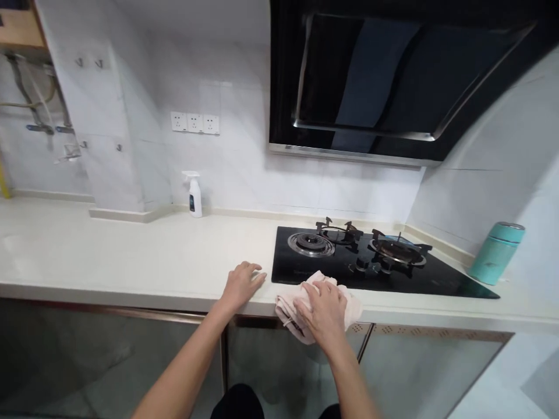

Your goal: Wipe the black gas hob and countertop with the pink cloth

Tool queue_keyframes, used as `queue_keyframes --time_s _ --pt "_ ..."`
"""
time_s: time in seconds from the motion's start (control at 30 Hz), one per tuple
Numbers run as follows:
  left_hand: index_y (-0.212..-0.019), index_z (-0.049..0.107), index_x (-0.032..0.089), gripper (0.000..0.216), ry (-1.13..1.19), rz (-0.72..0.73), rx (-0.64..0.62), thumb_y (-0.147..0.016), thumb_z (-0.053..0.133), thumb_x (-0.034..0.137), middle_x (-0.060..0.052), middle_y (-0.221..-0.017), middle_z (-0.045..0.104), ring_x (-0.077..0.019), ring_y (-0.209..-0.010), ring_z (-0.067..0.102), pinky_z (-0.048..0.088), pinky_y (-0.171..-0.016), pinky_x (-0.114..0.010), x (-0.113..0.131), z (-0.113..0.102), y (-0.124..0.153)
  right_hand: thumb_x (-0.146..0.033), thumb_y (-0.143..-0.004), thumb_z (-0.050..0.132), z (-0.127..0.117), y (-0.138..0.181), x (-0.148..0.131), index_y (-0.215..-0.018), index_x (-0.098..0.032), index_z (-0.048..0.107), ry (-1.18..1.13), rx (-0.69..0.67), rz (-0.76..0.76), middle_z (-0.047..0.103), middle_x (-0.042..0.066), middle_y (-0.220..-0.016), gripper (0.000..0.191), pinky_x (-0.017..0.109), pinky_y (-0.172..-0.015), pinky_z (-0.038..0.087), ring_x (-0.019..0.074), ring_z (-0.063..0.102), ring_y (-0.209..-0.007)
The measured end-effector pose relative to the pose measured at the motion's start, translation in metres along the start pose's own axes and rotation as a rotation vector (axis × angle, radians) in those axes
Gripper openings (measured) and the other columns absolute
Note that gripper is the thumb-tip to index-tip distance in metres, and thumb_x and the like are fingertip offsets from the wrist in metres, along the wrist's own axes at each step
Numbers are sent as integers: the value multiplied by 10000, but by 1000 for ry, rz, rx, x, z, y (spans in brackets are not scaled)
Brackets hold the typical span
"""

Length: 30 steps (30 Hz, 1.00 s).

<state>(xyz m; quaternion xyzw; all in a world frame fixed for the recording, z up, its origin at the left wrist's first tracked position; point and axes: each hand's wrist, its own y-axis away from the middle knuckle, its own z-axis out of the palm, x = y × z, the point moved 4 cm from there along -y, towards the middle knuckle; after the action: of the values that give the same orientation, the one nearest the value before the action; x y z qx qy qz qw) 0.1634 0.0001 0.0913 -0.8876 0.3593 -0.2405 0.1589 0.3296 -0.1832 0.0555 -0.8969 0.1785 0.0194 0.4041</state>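
Note:
My right hand (322,308) lies flat, fingers spread, on a crumpled pink cloth (288,305) at the front edge of the black glass gas hob (437,279). The cloth overhangs the counter's front edge a little. My left hand (241,284) rests palm down on the cream countertop (131,256), just left of the hob, fingers stretched out and holding nothing. The hob has two burners, the left burner (311,243) bare and the right burner (396,251) under a pan support.
A white spray bottle (194,195) stands against the tiled back wall. A teal lidded canister (495,253) sits in the right corner. A black range hood (371,81) hangs over the hob. Wall sockets (194,123) are above the bottle. Glass cabinet doors (109,355) lie below the counter.

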Motion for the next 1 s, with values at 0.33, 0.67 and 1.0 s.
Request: queue_keyframes --time_s 0.33,0.67,1.0 --pt "-1225 728 246 342 -212 132 -94 -974 582 427 -122 -1228 678 -313 -1190 580 456 -982 -440 0 15 -9 -416 -898 724 3 5 14 -1130 -304 708 -161 71 16 667 39 -1095 259 434 -960 349 264 529 -1107" --pt "-1323 669 294 409 41 169 -120 -1046 410 447 -88 -1406 651 -280 -1376 528 380 -1130 -511 -18 29 -8 -577 -877 713 13 -20 -55 -1016 -264 700 -40 -17 24 664 108 -1090 343 525 -876 369 357 516 -1091" --pt "-1247 726 291 376 11 122 -93 -988 488 425 -72 -1380 684 -281 -1353 574 444 -1114 -493 -25 30 -9 -553 -902 706 12 2 2 -1073 -258 650 -291 169 -205 676 55 -1105 346 421 -907 389 276 537 -1115"
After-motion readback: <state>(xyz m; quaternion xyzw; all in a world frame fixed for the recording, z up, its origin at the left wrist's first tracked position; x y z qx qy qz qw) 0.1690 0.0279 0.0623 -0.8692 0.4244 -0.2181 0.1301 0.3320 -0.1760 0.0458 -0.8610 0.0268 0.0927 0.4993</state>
